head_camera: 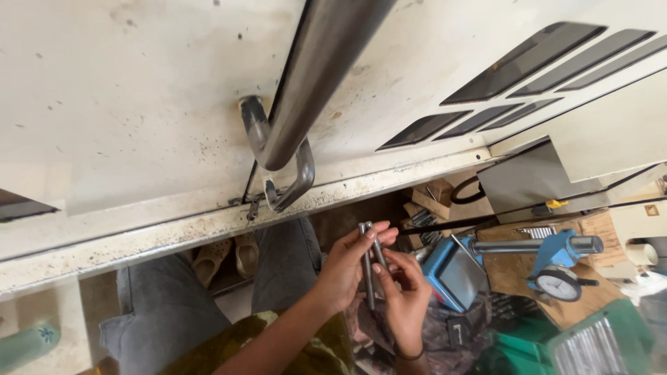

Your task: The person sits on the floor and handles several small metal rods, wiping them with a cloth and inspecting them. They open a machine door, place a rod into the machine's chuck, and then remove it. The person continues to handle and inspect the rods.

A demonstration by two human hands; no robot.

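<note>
Both hands, left (344, 267) and right (405, 295), grip two slim, dull-grey metal rods (370, 260) held upright together.

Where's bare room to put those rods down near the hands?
Little. The left hand and right hand hold the two metal rods over the lap. Right of them it is crowded: blue box, dial gauge on its blue stand, green crate. Bare patches: the wooden board between box and gauge, and the machine's ledge left of the door handle.
</note>
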